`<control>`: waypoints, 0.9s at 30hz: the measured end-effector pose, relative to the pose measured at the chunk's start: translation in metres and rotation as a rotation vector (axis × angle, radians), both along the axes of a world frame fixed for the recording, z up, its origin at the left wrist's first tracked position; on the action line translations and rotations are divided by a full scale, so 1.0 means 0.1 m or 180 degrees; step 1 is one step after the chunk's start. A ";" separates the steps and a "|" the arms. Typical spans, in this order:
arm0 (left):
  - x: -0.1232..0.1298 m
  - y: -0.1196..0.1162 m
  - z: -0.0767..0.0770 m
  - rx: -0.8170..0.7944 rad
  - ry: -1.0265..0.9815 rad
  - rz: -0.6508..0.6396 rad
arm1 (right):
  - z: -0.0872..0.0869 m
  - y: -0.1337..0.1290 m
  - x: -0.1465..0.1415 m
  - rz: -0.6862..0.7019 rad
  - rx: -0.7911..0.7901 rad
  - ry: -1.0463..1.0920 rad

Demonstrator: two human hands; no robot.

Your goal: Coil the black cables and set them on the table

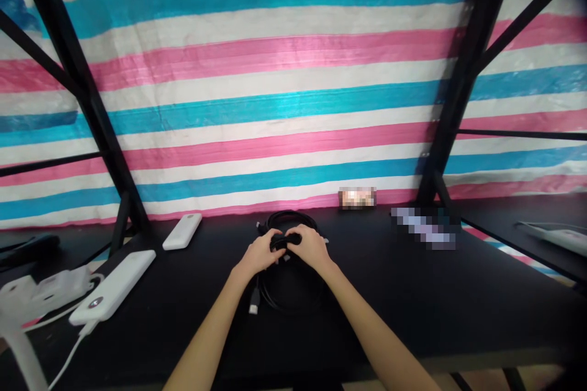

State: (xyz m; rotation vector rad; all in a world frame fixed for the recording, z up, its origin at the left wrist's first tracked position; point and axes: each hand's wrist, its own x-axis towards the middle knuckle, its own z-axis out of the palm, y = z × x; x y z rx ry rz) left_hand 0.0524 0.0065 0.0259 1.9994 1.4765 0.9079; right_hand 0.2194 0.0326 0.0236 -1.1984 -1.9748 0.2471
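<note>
Coiled black cables [293, 310] lie on the black table in front of me, with loops behind and in front of my hands. My left hand [263, 253] and my right hand [310, 247] meet over the middle of the coils, their fingers curled round a dark bundled part of the cable. A USB plug [254, 302] rests on the table below my left hand. Another small connector [260, 226] shows behind that hand. Some of the held bundle is hidden by my fingers.
On the left are two white power banks [117, 286] [182, 231], the nearer one with a white cable, and a white power strip with adapters [46, 293]. Blurred items [358, 198] [424, 229] lie at the back right. Black frame posts [458, 85] flank the striped sheet [284, 104].
</note>
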 end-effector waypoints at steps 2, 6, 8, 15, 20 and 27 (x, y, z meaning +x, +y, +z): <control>-0.04 0.01 0.03 -0.0187 -0.0336 -0.0040 | 0.01 0.03 0.02 -0.0018 -0.0004 0.0443; -0.08 -0.02 0.19 -0.0603 -0.1242 -0.0450 | 0.04 0.12 0.09 -0.0104 -0.0443 0.1719; -0.10 -0.04 0.26 -0.0770 -0.1683 -0.0653 | 0.05 0.15 0.12 -0.0126 -0.0707 0.2351; -0.12 0.01 0.21 -0.0844 -0.2378 -0.0539 | 0.05 0.17 0.12 -0.0297 -0.1096 0.3340; -0.08 0.07 0.15 -0.0758 -0.2908 -0.0512 | 0.11 0.13 0.12 -0.0125 -0.1086 0.3103; -0.07 0.09 0.15 -0.0912 -0.3763 -0.0342 | 0.13 0.12 0.06 0.0174 -0.1295 0.3346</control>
